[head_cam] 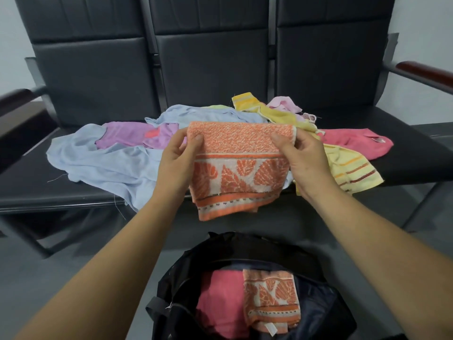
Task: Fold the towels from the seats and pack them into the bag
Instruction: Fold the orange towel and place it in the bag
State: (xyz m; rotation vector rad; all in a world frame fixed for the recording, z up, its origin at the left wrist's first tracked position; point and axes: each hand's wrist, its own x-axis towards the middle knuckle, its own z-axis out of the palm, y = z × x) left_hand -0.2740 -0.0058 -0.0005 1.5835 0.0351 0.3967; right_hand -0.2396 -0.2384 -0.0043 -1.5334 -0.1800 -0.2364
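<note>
Pinching the orange towel [239, 168] by its top corners with left hand [180, 155] and right hand [299, 153], up in the air just in front of the seats [36, 187]. Stretching it long-ways from left to right, fold on top, loose ends hanging down. Lying inside the open black bag [176, 290] below: a pink towel [220, 300] beside a folded leaf towel [270, 298].

a heap of loose towels [110, 158] lies across the seats [24, 187]. in front of it the left hand [176, 163] and right hand [306, 160] hold the folded towel [235, 173] by its left and right edges. nearest, on the floor, the bag [171, 293] holds a left packed towel [220, 303] beside a right packed towel [272, 298].
</note>
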